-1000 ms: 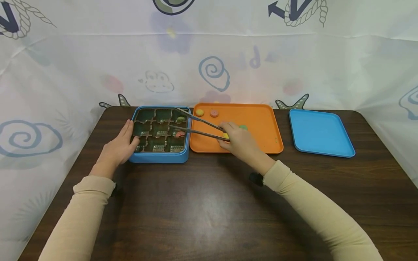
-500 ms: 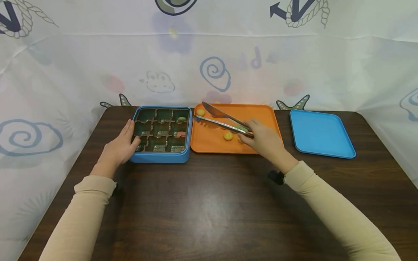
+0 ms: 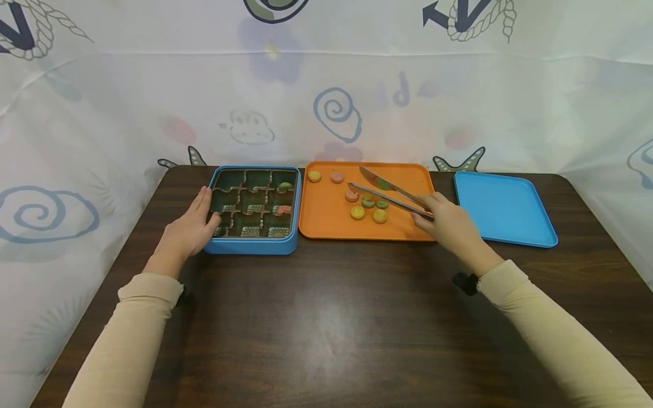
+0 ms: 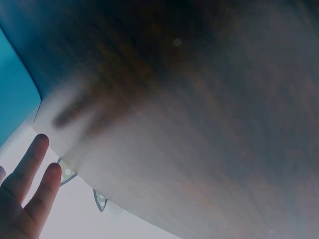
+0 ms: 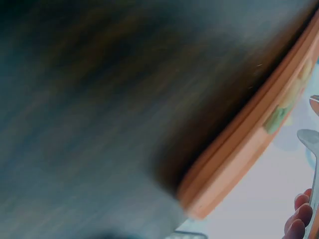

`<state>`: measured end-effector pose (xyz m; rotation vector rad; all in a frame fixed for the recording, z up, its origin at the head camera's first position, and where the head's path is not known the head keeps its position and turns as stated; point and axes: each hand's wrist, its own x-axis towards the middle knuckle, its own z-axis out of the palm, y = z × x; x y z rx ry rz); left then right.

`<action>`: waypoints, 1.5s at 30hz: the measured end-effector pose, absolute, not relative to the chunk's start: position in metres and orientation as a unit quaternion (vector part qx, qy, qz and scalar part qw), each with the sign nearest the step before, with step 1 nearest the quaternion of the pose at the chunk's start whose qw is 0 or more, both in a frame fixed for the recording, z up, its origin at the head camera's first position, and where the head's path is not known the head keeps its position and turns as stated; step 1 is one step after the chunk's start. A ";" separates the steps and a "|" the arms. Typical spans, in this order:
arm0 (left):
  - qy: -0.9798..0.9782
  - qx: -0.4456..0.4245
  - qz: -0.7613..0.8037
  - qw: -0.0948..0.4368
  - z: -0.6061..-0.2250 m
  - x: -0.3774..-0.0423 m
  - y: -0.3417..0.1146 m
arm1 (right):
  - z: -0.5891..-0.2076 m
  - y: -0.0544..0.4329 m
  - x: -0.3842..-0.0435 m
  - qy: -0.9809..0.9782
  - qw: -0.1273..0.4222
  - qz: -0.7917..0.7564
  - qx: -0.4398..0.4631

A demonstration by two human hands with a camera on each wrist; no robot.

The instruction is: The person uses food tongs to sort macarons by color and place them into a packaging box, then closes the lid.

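My left hand (image 3: 186, 235) rests on the left side of a blue box (image 3: 250, 246), its fingers extended. The box has a dark divided insert; a green macaron (image 3: 284, 186) lies in its back right compartment and a pink one (image 3: 282, 209) in the middle right compartment. My right hand (image 3: 451, 224) holds metal tongs (image 3: 408, 208), spread with nothing between the tips, above the orange tray (image 3: 323, 224). Yellow macarons (image 3: 380, 216), pink macarons (image 3: 336, 177) and green macarons (image 3: 367, 202) lie on that tray. In the right wrist view the tongs (image 5: 310, 142) show beside my curled fingers.
A flat blue tray (image 3: 505, 209) lies right of the orange tray, near the table's back edge. The dark wooden table (image 3: 316, 317) extends in front. A printed white cloth (image 3: 285, 113) hangs behind it.
My right hand has carried the tongs rightward, from over the blue box to over the orange tray's right half. My left hand has stayed at the box.
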<state>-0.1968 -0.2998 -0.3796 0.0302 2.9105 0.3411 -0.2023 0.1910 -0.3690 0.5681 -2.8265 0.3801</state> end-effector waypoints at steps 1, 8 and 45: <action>0.988 0.010 0.116 0.105 -0.380 -0.197 -0.300 | -0.370 0.194 -0.202 -0.967 0.111 0.129 0.190; 0.988 0.012 0.117 0.104 -0.380 -0.196 -0.299 | -0.375 0.212 -0.198 -0.975 0.078 0.129 0.162; 0.987 0.010 0.115 0.108 -0.380 -0.197 -0.300 | -0.379 0.227 -0.196 -0.977 0.065 0.111 0.170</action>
